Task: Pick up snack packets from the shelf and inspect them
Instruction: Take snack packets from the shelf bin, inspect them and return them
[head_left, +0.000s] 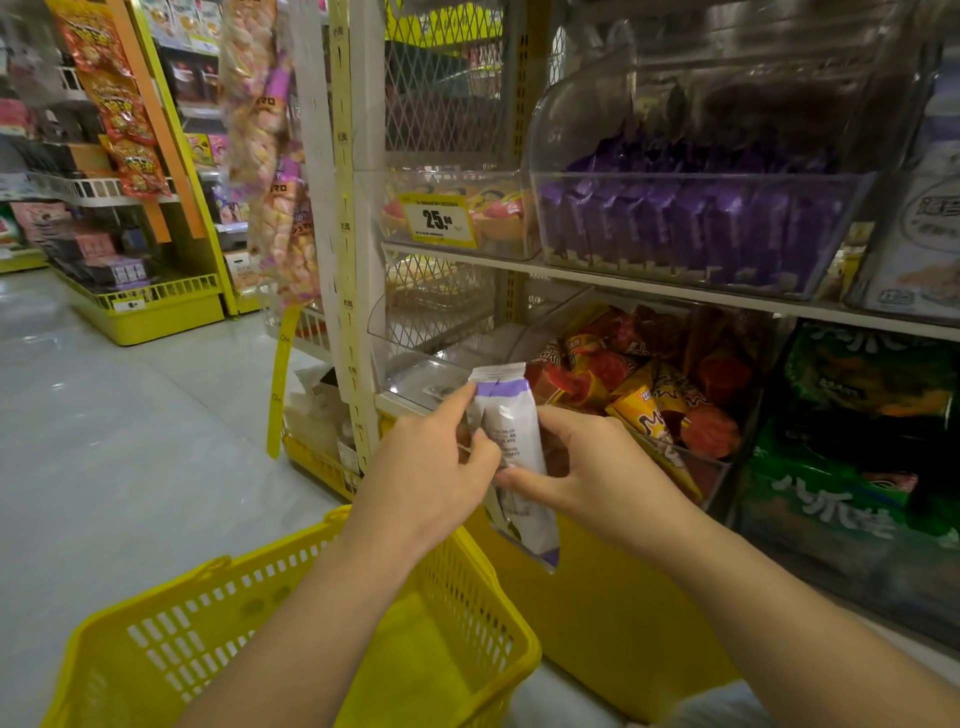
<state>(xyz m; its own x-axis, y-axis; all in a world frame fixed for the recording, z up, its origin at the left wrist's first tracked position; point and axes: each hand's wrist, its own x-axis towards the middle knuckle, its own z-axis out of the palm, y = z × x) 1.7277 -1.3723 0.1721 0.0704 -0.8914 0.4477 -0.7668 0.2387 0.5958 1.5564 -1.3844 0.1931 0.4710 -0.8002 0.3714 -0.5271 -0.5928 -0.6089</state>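
Note:
A white and purple snack packet (511, 436) stands upright between both hands in front of the lower shelf, its printed back side facing me. My left hand (431, 467) pinches its left edge near the top. My right hand (587, 467) grips its right side lower down, thumb across the front. A clear bin of matching purple packets (691, 228) sits on the upper shelf. Red and orange snack packets (649, 384) fill the clear bin just behind the held packet.
A yellow shopping basket (322, 639) hangs below my left forearm. Green packs (852, 441) are stacked at lower right. A yellow price tag (439, 221) fronts the upper shelf. Hanging snack strips (270, 156) and an aisle with yellow shelving (150, 306) lie to the left.

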